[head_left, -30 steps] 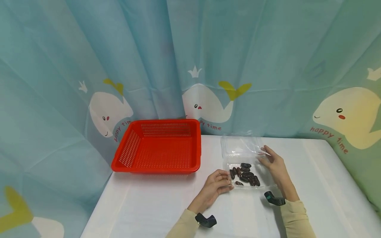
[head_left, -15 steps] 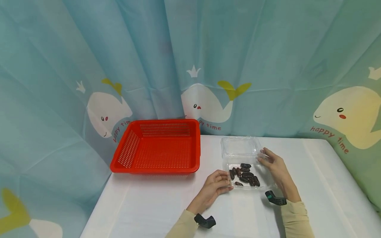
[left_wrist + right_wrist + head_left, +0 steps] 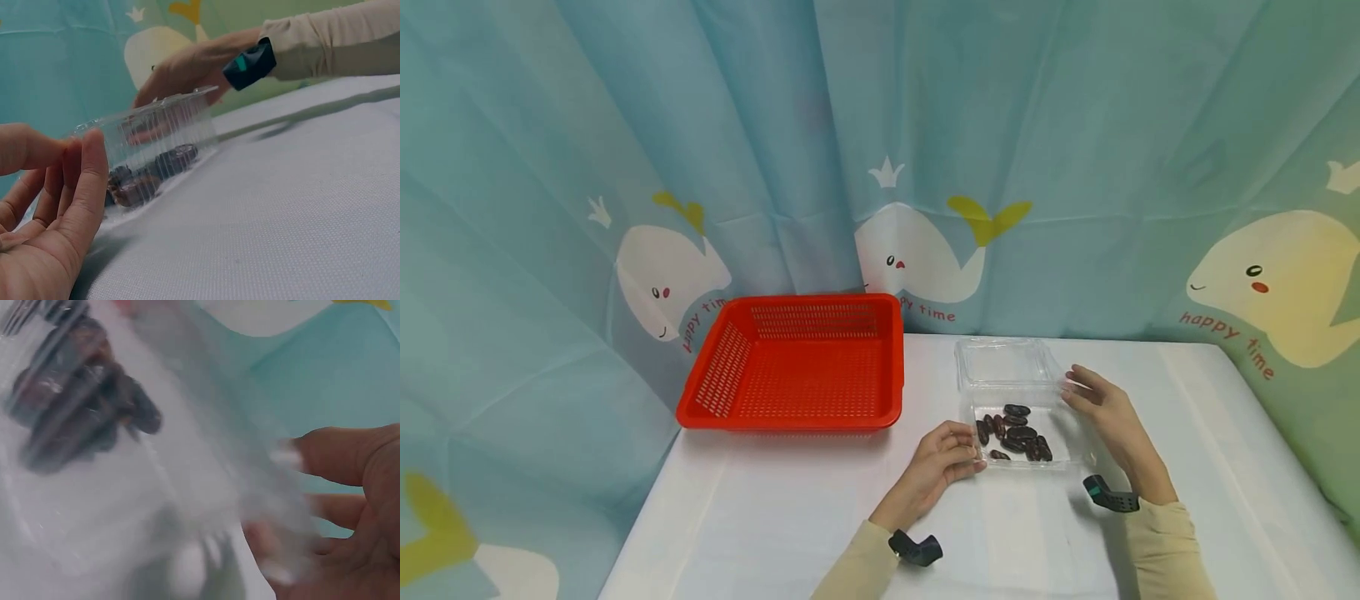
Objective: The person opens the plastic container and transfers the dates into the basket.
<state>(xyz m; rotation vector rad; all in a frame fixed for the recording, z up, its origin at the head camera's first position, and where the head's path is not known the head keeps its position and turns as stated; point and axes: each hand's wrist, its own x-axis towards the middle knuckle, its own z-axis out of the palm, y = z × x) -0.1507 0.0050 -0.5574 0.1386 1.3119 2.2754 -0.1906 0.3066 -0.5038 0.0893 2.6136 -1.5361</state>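
Note:
A clear plastic box (image 3: 1060, 464) with its hinged lid (image 3: 1003, 364) laid back behind it stands on the white table. Several dark brown, glossy oblong pieces that look like dates (image 3: 1021, 433) lie in its left part. My left hand (image 3: 936, 462) holds the box's left side, thumb and fingers pinching the rim in the left wrist view. My right hand (image 3: 1105, 412) is beside the box's back right corner, fingers loosely bent with nothing in them. In the right wrist view its fingers (image 3: 337, 453) are partly behind blurred clear plastic; contact cannot be made out.
A red perforated plastic basket (image 3: 812, 383) with nothing in it stands on the table (image 3: 775, 500), left of the box. Behind the table hangs a blue-green curtain (image 3: 1075, 167) printed with whales.
The lid has settled flat behind the box. My right hand has let go of its edge and moved a little right. My left hand keeps its place at the box's left side.

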